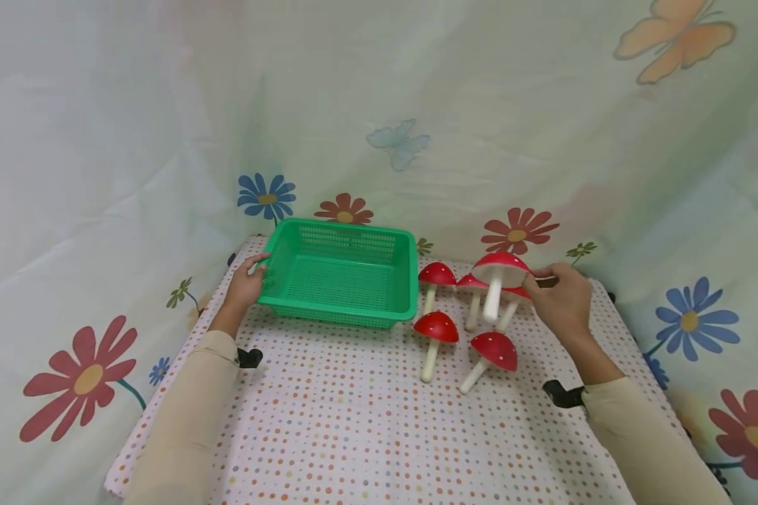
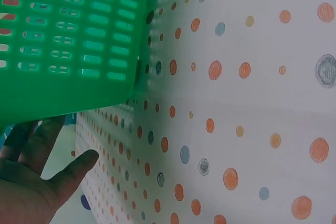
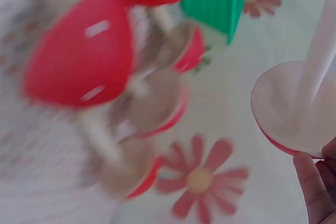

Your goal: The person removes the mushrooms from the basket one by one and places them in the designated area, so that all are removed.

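Observation:
My right hand (image 1: 562,298) pinches the cap edge of a toy mushroom (image 1: 500,262), red with white dots and a white stem, raised above the table. In the right wrist view, its pale underside (image 3: 278,98) and stem face the camera, and the fingertips (image 3: 310,182) grip the rim. My left hand (image 1: 246,284) is at the left side of a green plastic basket (image 1: 337,318), fingers against its rim and thumb apart in the left wrist view. The basket holds nothing. Several similar mushrooms lie right of it, including a front left one (image 1: 436,326) and a front right one (image 1: 494,351).
A white table cover (image 1: 328,421) with coloured dots lies under everything. Behind and at the sides hangs a pale curtain (image 1: 328,105) printed with flowers and butterflies. Two back mushrooms are partly hidden behind the raised one; another mushroom (image 1: 437,273) stands close to the basket's right wall.

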Motion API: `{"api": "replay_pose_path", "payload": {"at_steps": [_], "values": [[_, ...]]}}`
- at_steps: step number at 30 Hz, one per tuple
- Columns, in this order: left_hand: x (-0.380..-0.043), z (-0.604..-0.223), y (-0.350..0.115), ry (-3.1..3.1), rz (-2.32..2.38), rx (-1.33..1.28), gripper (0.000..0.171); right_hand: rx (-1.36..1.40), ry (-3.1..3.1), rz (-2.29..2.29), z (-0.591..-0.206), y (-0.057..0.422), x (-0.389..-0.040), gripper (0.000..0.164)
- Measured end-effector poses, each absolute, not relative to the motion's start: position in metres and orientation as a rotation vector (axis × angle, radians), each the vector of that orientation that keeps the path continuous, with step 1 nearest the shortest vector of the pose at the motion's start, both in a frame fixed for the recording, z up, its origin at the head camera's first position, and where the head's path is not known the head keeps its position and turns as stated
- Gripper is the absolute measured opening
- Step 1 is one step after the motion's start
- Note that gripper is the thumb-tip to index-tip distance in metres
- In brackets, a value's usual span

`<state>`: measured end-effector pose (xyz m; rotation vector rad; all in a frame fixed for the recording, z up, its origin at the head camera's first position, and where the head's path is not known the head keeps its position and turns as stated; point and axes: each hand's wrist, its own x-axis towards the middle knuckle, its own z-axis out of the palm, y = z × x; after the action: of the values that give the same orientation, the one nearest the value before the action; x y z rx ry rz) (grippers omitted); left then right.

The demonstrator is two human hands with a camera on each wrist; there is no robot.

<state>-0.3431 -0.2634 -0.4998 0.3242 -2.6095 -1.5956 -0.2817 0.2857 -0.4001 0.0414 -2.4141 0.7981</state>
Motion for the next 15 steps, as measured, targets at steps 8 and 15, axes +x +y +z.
{"api": "replay_pose_path", "payload": {"at_steps": [8, 15], "values": [[-0.342, -0.499, -0.266, -2.61, -1.563, 0.33, 0.044, -0.231, -2.467, 0.732, -0.437, 0.348, -0.246, 0.022], [-0.341, -0.5, -0.262, -2.626, -1.561, 0.307, 0.044, -0.459, -2.548, 0.73, -0.477, 0.374, -0.23, 0.024]]}}
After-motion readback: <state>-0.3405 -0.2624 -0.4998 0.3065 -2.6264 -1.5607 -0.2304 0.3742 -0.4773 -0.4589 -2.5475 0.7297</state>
